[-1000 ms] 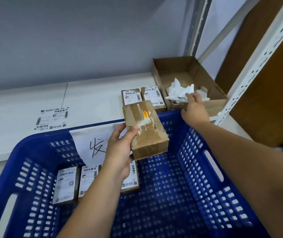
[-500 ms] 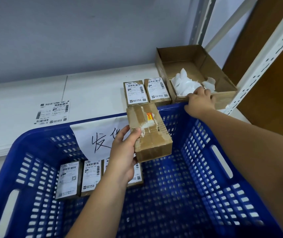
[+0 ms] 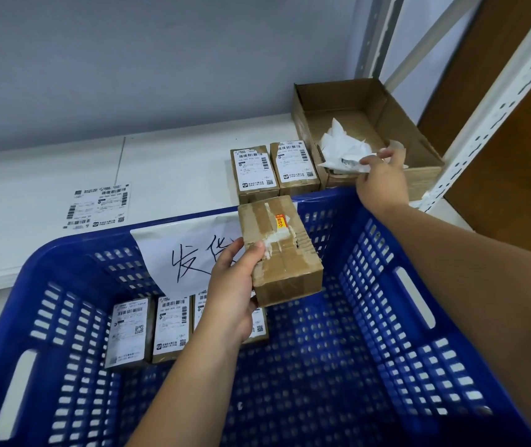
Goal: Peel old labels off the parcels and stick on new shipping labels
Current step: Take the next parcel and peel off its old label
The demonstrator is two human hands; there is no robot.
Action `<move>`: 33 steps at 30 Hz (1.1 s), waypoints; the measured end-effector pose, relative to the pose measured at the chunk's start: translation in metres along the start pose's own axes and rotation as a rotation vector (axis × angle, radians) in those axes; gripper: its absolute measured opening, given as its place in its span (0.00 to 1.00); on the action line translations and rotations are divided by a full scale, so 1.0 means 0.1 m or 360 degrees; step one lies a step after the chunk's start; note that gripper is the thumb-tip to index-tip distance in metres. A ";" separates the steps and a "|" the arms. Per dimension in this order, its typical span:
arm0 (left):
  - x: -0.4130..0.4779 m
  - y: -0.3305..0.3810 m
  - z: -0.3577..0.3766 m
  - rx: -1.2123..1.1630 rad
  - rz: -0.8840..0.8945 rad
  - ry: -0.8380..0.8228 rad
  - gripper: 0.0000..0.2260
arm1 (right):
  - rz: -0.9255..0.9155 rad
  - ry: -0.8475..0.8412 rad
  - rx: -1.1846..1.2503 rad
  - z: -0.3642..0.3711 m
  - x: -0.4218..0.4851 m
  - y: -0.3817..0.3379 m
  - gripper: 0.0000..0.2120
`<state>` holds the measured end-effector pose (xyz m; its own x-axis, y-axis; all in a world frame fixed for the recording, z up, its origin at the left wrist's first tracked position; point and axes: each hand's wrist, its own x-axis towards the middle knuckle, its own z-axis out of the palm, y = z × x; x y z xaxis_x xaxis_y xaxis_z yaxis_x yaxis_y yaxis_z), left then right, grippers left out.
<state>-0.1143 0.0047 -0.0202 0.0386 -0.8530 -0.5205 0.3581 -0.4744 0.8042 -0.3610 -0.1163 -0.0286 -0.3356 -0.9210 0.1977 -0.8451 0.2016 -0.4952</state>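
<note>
Paper sign [image 3: 161, 240] on basket [image 3: 64, 250] reads 发, next character half hidden.

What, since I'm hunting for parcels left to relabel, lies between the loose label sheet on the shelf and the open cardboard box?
Head view: bare white shelf, then two labelled parcels side by side, right beside the cardboard box.

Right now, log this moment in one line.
left hand: holds stripped parcel above blue crate | right hand: at paper scraps in cardboard box, grip unclear | status: new label not yet on
</note>
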 end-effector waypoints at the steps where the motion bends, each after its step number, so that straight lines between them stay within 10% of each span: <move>1: 0.00 0.00 0.00 -0.0002 0.0001 0.0000 0.18 | -0.0014 -0.0003 -0.0003 0.01 0.00 0.01 0.19; 15: 0.02 -0.03 -0.01 -0.0012 -0.0016 -0.0008 0.18 | 0.0001 -0.0344 -0.0621 0.12 0.01 -0.02 0.27; 33: 0.04 -0.04 -0.02 -0.0012 0.0031 0.0000 0.18 | -0.0119 0.0104 0.0095 0.07 0.02 -0.11 0.12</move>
<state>-0.1135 0.0035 -0.0268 0.0455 -0.8620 -0.5048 0.3644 -0.4562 0.8118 -0.3496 -0.1223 -0.0286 -0.3003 -0.9088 0.2897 -0.8431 0.1109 -0.5261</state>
